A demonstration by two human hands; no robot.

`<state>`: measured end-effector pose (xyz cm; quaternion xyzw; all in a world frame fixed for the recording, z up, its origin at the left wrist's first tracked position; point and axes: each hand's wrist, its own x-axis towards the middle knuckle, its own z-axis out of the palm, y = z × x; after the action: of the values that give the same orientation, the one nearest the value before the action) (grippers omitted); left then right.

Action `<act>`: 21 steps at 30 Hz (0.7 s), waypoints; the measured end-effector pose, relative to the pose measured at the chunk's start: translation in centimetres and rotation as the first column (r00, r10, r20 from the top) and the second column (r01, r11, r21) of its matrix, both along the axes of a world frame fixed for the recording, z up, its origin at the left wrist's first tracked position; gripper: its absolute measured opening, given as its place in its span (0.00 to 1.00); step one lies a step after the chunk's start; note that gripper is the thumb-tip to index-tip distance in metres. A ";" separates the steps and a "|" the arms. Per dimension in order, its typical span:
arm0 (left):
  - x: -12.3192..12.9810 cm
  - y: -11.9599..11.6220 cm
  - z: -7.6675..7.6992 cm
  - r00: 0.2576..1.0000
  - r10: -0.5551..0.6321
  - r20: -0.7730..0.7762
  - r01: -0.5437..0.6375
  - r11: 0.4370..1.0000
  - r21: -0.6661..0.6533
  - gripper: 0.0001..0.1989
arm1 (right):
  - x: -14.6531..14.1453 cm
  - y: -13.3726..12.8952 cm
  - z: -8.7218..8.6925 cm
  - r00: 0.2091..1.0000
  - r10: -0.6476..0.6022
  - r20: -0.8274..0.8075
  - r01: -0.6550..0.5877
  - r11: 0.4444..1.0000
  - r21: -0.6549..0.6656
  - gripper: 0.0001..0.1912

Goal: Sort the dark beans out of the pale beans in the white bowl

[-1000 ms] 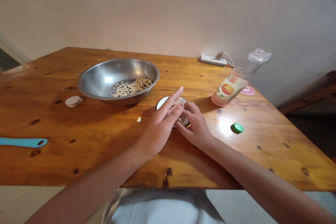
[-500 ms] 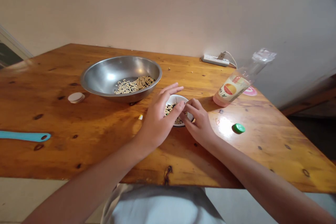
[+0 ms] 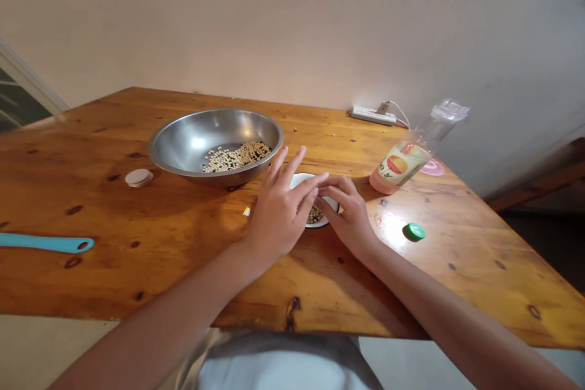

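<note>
A small white bowl (image 3: 300,179) with a dark rim holds pale beans (image 3: 315,215), partly hidden by my hands. Over its left side is my left hand (image 3: 280,210), its fingers spread. The left thumb and index fingertips meet the fingers of my right hand above the bowl. At the bowl's right side, my right hand (image 3: 348,213) has its fingers curled and pinched together; whatever is between them is hidden. Behind and to the left stands a large steel basin (image 3: 183,140) with pale and dark beans (image 3: 237,157) gathered on its right side.
A clear bottle (image 3: 400,164) with a fruit label stands right of the bowl, near a green cap (image 3: 414,231). A white lid (image 3: 138,178) and a turquoise handle (image 3: 50,243) lie on the left. At the wall is a power strip (image 3: 373,115) with a cable.
My left hand's fingers have risen and spread, and its index finger has come over to my right hand's fingertips. My right hand stays at the bowl. The view has tilted slightly upward.
</note>
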<state>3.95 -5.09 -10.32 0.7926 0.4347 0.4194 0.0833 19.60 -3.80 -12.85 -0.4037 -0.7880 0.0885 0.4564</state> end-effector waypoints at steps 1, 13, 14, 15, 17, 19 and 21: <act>0.0 0.0 0.0 1.000 0.004 0.026 -0.004 1.000 0.002 0.15 | 0.0 0.0 0.0 1.000 0.001 0.001 -0.001 1.000 0.003 0.04; -0.2 0.1 0.3 0.991 0.027 0.133 -0.025 1.000 -0.014 0.11 | 0.1 0.2 -0.4 1.000 -0.014 0.018 0.014 1.000 -0.004 0.05; -0.2 0.2 0.3 0.990 0.036 0.137 -0.035 0.999 -0.011 0.11 | 0.1 0.2 -0.4 1.000 -0.017 0.014 0.017 1.000 0.000 0.05; -0.3 0.2 0.3 0.989 0.046 0.139 -0.045 0.999 -0.006 0.11 | 0.1 0.2 -0.4 1.000 -0.020 0.010 0.020 1.000 0.003 0.06; -0.3 0.2 0.3 0.989 0.055 0.134 -0.056 0.998 0.004 0.11 | 0.0 0.2 -0.4 1.000 -0.022 0.006 0.022 1.000 0.007 0.07; -0.3 0.2 0.2 0.991 0.040 0.127 -0.042 0.999 0.014 0.11 | -0.1 0.1 -0.3 1.000 -0.011 0.011 0.011 1.000 0.004 0.07; -0.2 0.1 0.2 0.992 0.010 0.124 -0.013 1.000 0.021 0.11 | -0.1 0.1 -0.2 1.000 0.001 0.014 -0.001 1.000 -0.002 0.05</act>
<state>3.74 -4.96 -10.13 0.7633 0.4287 0.4731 0.0988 19.50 -3.73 -13.09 -0.4042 -0.7912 0.0869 0.4506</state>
